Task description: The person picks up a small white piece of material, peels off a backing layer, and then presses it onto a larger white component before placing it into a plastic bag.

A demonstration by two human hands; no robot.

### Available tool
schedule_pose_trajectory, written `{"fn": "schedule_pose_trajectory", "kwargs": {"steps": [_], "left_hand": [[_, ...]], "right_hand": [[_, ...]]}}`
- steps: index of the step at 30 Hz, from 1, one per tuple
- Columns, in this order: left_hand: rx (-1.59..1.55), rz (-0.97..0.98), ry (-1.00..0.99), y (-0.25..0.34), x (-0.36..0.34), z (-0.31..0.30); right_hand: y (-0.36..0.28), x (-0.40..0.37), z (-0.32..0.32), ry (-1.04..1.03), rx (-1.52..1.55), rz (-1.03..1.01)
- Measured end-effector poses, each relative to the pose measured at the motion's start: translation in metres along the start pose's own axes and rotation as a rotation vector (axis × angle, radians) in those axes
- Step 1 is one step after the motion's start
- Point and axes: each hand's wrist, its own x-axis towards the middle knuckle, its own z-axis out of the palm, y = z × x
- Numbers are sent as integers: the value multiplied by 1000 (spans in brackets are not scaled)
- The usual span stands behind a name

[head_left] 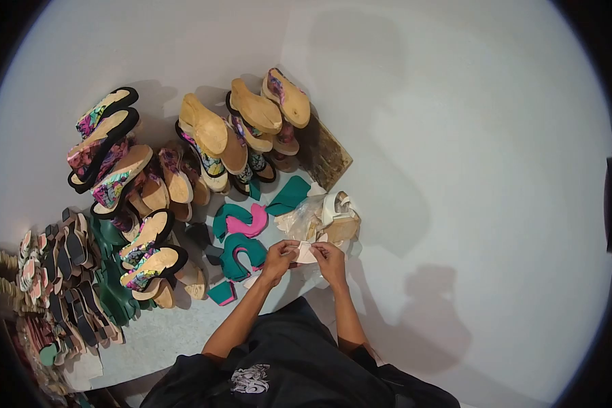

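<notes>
A small white piece (305, 252) is held between my two hands, near the table's right end. My left hand (279, 261) pinches its left edge, and my right hand (330, 262) grips its right edge. Just beyond my hands lies a clear plastic bag (299, 219) with a white strapped shoe (338, 208) beside it. Left of my left hand are a curved teal piece (236, 257) and a curved pink piece (248, 222).
Patterned wedge soles (206, 125) stand stacked along the table's far side. A brown board (324, 155) leans at the back right. Dark soles (75, 245) and green pieces (113, 279) fill the left part of the table (177, 336). A wall is on the right.
</notes>
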Motion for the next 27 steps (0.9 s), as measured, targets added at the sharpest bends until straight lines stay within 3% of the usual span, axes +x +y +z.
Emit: {"fn": "schedule_pose_trajectory", "kwargs": {"steps": [3,6,8,11,18,20,27], "left_hand": [[29,49,1,1,0,2],[46,89,35,1,1,2],[70,152,86,-1,4,0],[46,124,75,0,4,0],[200,210,40,-3,5,2],[167,169,68,2,2,3],[107,154,12,0,-1,4]], "right_hand": [[-2,0,2,13,-106,-88],[-2,-6,6,91,12,-19],[0,-8,5,-22,252,128],[7,-7,7,-63,359,140],[4,-4,9,21,381,151],[-1,-5,6,-79,197,32],[7,-7,4,-79,167,78]]}}
